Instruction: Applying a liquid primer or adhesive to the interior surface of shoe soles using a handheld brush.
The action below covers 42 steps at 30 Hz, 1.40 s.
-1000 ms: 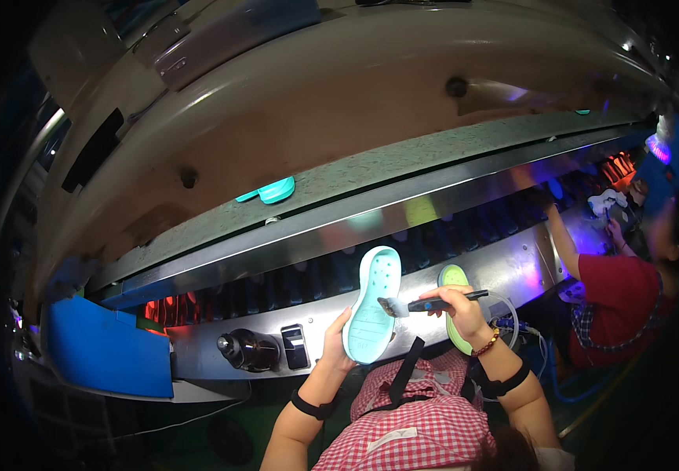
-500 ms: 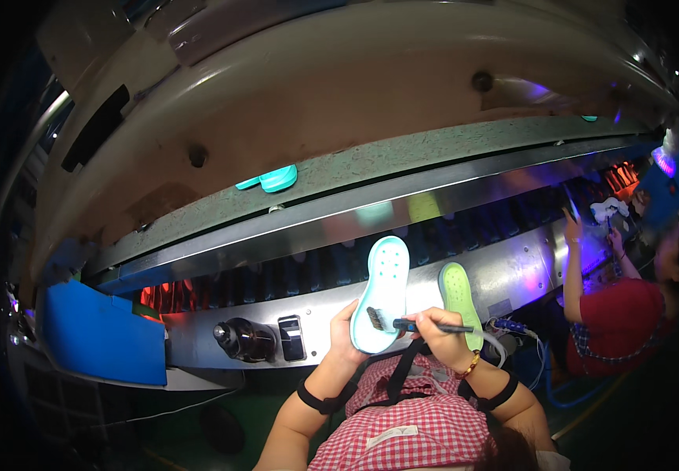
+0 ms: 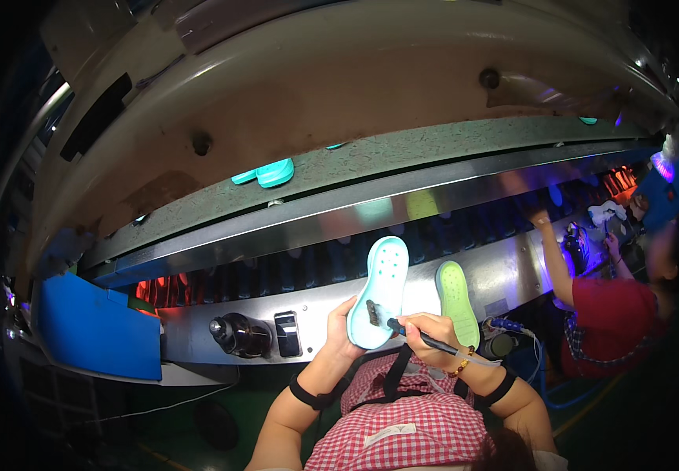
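Observation:
My left hand (image 3: 341,328) grips a pale turquoise shoe sole (image 3: 387,271) by the side of its lower end. The sole is tilted up in front of me and has small holes at its far end. In my right hand (image 3: 425,333) is a brush (image 3: 440,345) with a black handle, a thin clear tube running from its rear. Dark bristles (image 3: 373,312) lie against the lower half of the sole's surface. A lime green sole (image 3: 456,298) rests on the metal ledge just right of my right hand.
A dark bottle (image 3: 243,336) and a phone (image 3: 287,334) stand on the metal ledge (image 3: 327,295) at left. Beyond runs a dark slatted conveyor (image 3: 316,265). Turquoise soles (image 3: 275,173) ride a green upper belt (image 3: 371,162). At right, a person in red (image 3: 614,318) reaches over the line.
My right hand has shifted slightly left and the brush handle now slants down to the right. The turquoise soles on the upper belt have moved slightly left. The co-worker's arm reaches further left.

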Motion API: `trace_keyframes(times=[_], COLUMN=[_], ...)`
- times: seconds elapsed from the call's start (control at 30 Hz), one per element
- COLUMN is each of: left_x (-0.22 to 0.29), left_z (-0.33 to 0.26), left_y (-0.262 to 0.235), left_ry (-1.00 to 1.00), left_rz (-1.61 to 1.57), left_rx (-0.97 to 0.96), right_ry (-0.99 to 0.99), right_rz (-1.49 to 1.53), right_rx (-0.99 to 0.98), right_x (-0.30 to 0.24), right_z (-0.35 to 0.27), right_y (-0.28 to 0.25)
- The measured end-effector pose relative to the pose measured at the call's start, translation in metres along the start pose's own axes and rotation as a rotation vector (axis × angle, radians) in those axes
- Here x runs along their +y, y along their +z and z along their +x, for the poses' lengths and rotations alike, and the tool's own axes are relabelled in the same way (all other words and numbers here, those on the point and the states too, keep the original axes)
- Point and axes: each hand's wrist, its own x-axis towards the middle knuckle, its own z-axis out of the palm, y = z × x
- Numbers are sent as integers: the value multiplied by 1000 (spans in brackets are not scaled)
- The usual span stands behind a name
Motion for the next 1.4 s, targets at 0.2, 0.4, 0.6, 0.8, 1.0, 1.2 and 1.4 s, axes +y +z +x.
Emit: trace_keyframes(times=[0.2, 0.4, 0.6, 0.8, 1.0, 1.2, 1.4], left_x=[6, 11, 14, 19, 22, 25, 22], left_z=[-1, -1, -2, 2, -3, 1, 1], left_y=[-2, -9, -7, -17, -9, -10, -6], left_ry=[-63, -86, -106, -89, -197, -164, -157], left_rz=[-20, 21, 117, 129, 112, 97, 39], left_rx=[-41, 25, 67, 70, 30, 23, 48], right_ry=[-84, -154, -158, -216, -251, -260, 93], right_rz=[-15, -39, -47, -83, -139, -203, 45], right_rx=[-32, -61, -90, -101, -100, -85, 64], right_x=[1, 0, 3, -1, 10, 4, 9], right_z=[5, 11, 12, 15, 13, 18, 18], right_y=[-1, -2, -3, 0, 1, 4, 2])
